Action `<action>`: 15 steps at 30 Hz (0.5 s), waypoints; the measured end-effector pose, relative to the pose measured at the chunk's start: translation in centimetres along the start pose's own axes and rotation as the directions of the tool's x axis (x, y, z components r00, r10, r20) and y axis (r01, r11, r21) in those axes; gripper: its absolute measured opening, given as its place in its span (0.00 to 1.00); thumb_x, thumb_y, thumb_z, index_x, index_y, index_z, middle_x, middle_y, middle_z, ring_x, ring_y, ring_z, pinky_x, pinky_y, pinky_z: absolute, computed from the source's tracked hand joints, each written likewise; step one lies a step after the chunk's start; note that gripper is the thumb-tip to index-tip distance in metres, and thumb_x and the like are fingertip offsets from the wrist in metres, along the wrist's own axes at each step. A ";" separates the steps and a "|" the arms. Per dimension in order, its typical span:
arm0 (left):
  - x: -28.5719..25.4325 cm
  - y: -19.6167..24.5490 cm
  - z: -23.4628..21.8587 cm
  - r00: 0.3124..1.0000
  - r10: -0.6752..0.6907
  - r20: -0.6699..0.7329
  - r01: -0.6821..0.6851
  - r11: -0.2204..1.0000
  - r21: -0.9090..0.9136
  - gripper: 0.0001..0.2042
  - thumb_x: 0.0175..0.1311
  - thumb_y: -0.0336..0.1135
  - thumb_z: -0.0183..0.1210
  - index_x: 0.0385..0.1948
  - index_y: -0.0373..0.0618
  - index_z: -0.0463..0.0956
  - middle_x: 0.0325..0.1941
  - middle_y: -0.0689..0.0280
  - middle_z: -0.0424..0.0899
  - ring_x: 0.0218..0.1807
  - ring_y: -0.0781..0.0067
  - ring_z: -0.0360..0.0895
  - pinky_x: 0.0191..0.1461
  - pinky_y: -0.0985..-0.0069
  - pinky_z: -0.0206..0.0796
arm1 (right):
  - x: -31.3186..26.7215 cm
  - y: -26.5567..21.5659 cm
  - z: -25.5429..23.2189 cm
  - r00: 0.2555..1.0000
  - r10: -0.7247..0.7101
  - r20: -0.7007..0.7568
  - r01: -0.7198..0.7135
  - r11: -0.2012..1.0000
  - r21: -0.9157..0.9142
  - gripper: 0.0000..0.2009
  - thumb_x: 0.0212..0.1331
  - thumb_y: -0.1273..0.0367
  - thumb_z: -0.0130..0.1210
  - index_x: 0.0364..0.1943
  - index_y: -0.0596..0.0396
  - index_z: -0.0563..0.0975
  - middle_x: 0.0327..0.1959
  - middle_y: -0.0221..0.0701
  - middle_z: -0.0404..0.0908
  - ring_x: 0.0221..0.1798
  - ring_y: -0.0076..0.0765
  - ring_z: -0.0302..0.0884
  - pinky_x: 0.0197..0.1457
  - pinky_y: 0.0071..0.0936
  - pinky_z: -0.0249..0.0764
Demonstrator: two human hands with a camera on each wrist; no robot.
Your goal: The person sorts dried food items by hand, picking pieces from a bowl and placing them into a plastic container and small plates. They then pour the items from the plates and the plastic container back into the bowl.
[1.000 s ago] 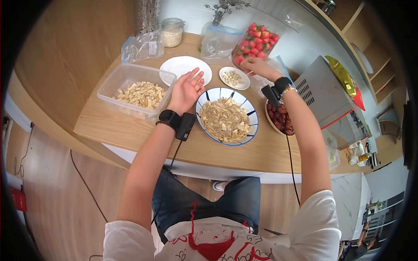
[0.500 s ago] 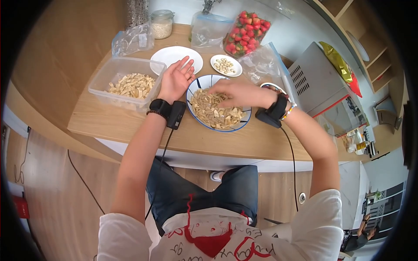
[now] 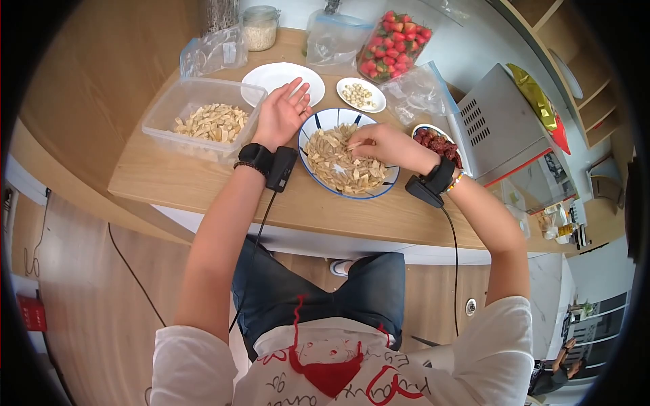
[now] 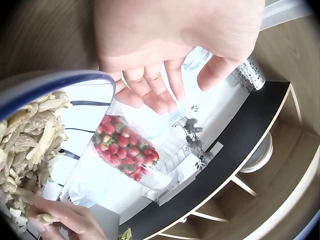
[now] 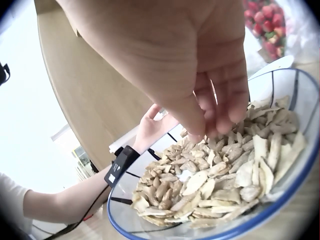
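A white bowl (image 3: 395, 177) with blue stripes and a blue rim holds pale dried slices mixed with small brownish seed-like pieces (image 5: 165, 187). Over its contents, my right hand (image 3: 387, 145) pinches a pale dried slice (image 4: 47, 218) between thumb and fingertips. My left hand (image 3: 281, 116) is turned palm up with fingers loosely extended, holding nothing. It lies between the bowl and a clear plastic container (image 3: 160, 125) of pale dried slices (image 3: 213, 123). Just behind the left fingertips is a white plate (image 3: 267, 73).
Behind the bowl sits a small white dish (image 3: 379, 101) of pale round pieces. Dried red dates (image 3: 437, 145) fill a bowl beyond the right wrist. Strawberries (image 3: 396, 44) in a clear package, plastic bags (image 3: 413, 98) and a glass jar (image 3: 260, 30) line the back; a grey appliance (image 3: 497, 122) stands right.
My right hand has come from beside the small dish and strawberries down into the striped bowl, where its fingers now pinch a slice. The left hand stays palm up in much the same place.
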State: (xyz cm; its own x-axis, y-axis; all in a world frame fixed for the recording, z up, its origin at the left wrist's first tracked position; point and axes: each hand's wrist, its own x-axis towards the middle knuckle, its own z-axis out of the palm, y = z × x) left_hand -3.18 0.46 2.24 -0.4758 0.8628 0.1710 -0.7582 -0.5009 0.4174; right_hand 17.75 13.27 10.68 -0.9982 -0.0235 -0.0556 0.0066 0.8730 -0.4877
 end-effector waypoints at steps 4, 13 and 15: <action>0.0 0.0 0.0 1.000 0.000 0.003 0.000 1.000 0.001 0.20 0.63 0.38 0.49 0.55 0.42 0.63 0.53 0.62 0.71 0.47 0.71 0.69 0.49 0.71 0.62 | -0.3 -1.2 -0.7 0.958 0.268 0.103 -0.280 0.951 0.131 0.12 0.61 0.65 0.53 0.41 0.60 0.78 0.31 0.27 0.78 0.33 0.19 0.72 0.36 0.18 0.69; 0.1 0.0 -0.1 0.997 -0.036 0.069 0.035 0.999 0.012 0.20 0.65 0.37 0.47 0.57 0.41 0.61 0.54 0.60 0.70 0.48 0.68 0.69 0.52 0.69 0.62 | -0.8 0.3 -0.4 0.988 0.151 -0.041 -0.147 0.985 0.092 0.14 0.66 0.63 0.48 0.41 0.61 0.77 0.26 0.24 0.74 0.31 0.17 0.68 0.34 0.16 0.67; 0.0 0.0 -0.1 0.998 -0.025 0.049 0.025 1.000 0.004 0.20 0.65 0.37 0.47 0.57 0.41 0.61 0.54 0.59 0.70 0.48 0.68 0.69 0.52 0.69 0.62 | -1.0 0.2 -0.9 0.988 0.153 -0.036 -0.149 0.985 0.088 0.14 0.65 0.63 0.48 0.42 0.60 0.77 0.26 0.24 0.74 0.30 0.17 0.67 0.34 0.16 0.67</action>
State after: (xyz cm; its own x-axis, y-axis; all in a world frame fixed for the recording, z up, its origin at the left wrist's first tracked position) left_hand -3.22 0.50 2.19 -0.4343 0.8772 0.2046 -0.7678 -0.4793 0.4251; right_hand 18.66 13.92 11.46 -0.9869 0.1278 -0.0981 0.1608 0.8203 -0.5489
